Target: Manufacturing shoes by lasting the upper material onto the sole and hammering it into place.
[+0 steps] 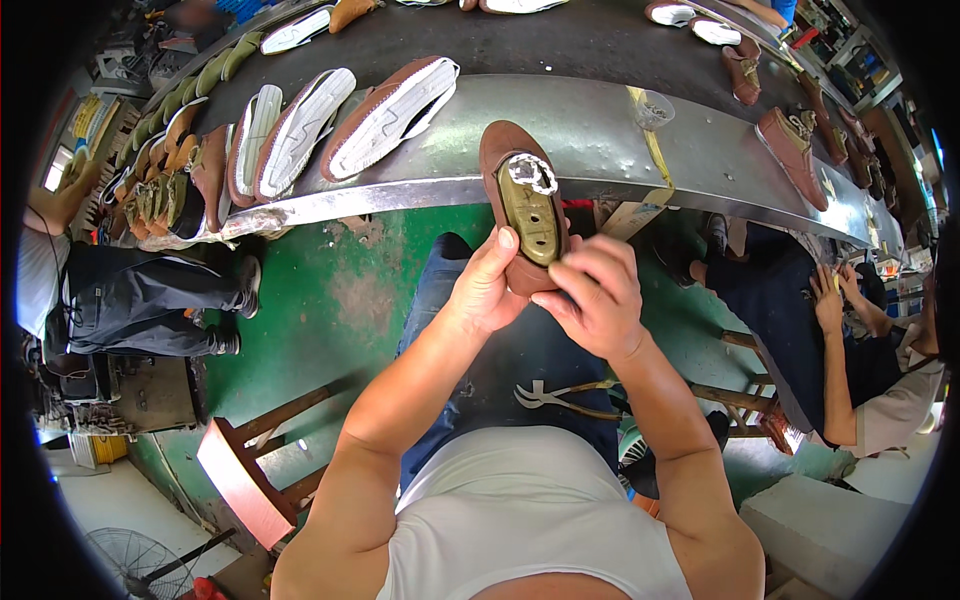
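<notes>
A brown shoe [494,160] is held upright in front of me, toe pointing away. Inside its opening sits a green shoe last [535,225] with two dark holes, and white lacing crosses near the toe end. My left hand [487,285] is closed around the shoe's left side near the heel, thumb along the edge. At the heel's right side, my right hand [600,290] pinches the rim with bent, slightly blurred fingers. Shoemaker's pliers [565,396] with a hammer-like head and tan handles lie across my lap.
Ahead runs a metal-edged bench [560,110]. White-soled shoes [395,125] lie soles up on its left part, with more brown shoes [790,150] on the right. A clear cup [653,110] stands there too. Wooden stools [250,480] flank me, and people sit or stand on both sides.
</notes>
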Action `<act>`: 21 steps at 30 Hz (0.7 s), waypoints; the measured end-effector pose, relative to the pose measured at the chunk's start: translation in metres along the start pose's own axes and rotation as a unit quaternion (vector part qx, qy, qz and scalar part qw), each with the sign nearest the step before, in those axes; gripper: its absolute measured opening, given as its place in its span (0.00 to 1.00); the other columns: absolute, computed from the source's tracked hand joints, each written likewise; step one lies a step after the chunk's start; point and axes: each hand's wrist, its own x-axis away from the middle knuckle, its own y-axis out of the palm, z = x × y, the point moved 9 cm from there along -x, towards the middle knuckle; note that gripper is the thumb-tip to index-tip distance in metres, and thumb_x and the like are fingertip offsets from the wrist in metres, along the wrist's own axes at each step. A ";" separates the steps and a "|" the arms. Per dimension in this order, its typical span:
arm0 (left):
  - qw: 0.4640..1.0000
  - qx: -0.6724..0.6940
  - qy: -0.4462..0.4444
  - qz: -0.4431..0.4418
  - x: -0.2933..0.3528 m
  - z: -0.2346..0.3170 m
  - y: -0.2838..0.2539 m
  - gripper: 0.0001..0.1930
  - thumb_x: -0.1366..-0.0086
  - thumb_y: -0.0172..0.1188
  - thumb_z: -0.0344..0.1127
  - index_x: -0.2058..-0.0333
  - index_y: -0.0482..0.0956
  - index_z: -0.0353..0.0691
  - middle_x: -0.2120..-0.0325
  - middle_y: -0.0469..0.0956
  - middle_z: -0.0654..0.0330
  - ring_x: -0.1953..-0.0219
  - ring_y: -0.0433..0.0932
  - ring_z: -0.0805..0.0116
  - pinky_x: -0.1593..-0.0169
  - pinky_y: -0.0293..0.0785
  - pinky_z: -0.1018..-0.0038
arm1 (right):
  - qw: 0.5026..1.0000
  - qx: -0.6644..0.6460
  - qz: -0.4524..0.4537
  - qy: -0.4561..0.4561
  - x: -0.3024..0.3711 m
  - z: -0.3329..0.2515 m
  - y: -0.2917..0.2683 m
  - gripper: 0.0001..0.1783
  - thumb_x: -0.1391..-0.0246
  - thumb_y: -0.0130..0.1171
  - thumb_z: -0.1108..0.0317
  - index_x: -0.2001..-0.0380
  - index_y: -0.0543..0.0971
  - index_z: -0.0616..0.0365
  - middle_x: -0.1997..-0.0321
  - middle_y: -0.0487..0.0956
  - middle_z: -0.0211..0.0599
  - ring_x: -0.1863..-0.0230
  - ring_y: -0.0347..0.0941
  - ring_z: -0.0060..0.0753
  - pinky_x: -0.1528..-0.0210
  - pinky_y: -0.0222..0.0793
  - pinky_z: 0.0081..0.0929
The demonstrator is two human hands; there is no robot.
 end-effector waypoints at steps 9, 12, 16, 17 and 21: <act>0.995 0.069 0.004 0.074 -0.007 0.017 0.032 0.39 0.32 0.44 0.68 0.34 0.58 0.43 0.37 0.65 0.55 0.34 0.65 0.61 0.34 0.66 0.62 | 0.982 -0.143 -0.120 0.021 -0.059 0.029 0.032 0.35 0.67 0.78 0.60 0.53 0.78 0.62 0.48 0.79 0.44 0.36 0.67 0.54 0.34 0.60 0.49; 0.994 0.061 -0.005 0.095 -0.011 0.024 0.035 0.39 0.31 0.45 0.67 0.34 0.59 0.42 0.38 0.66 0.55 0.35 0.66 0.61 0.34 0.67 0.62 | 0.979 -0.191 -0.039 0.063 -0.063 0.035 0.031 0.27 0.65 0.75 0.66 0.57 0.80 0.63 0.51 0.80 0.45 0.40 0.73 0.53 0.39 0.68 0.44; 0.986 0.061 -0.037 0.153 -0.008 0.024 0.024 0.35 0.31 0.45 0.66 0.36 0.63 0.46 0.40 0.68 0.55 0.37 0.69 0.59 0.35 0.68 0.60 | 0.981 -0.168 -0.024 0.092 -0.065 0.034 0.030 0.24 0.62 0.72 0.72 0.57 0.80 0.65 0.51 0.81 0.50 0.43 0.75 0.54 0.42 0.72 0.41; 0.985 0.062 -0.039 0.155 -0.007 0.026 0.024 0.35 0.31 0.45 0.66 0.36 0.63 0.46 0.40 0.68 0.55 0.37 0.69 0.59 0.35 0.68 0.60 | 0.979 -0.173 -0.015 0.104 -0.064 0.035 0.031 0.23 0.61 0.71 0.72 0.58 0.80 0.66 0.52 0.81 0.50 0.43 0.75 0.53 0.41 0.71 0.40; 0.988 0.026 -0.055 0.142 -0.009 0.039 0.025 0.36 0.33 0.46 0.68 0.38 0.66 0.47 0.44 0.72 0.58 0.43 0.74 0.63 0.42 0.75 0.62 | 0.970 -0.209 -0.016 0.124 -0.076 0.036 0.035 0.25 0.61 0.73 0.69 0.57 0.80 0.65 0.54 0.81 0.49 0.46 0.76 0.53 0.42 0.71 0.41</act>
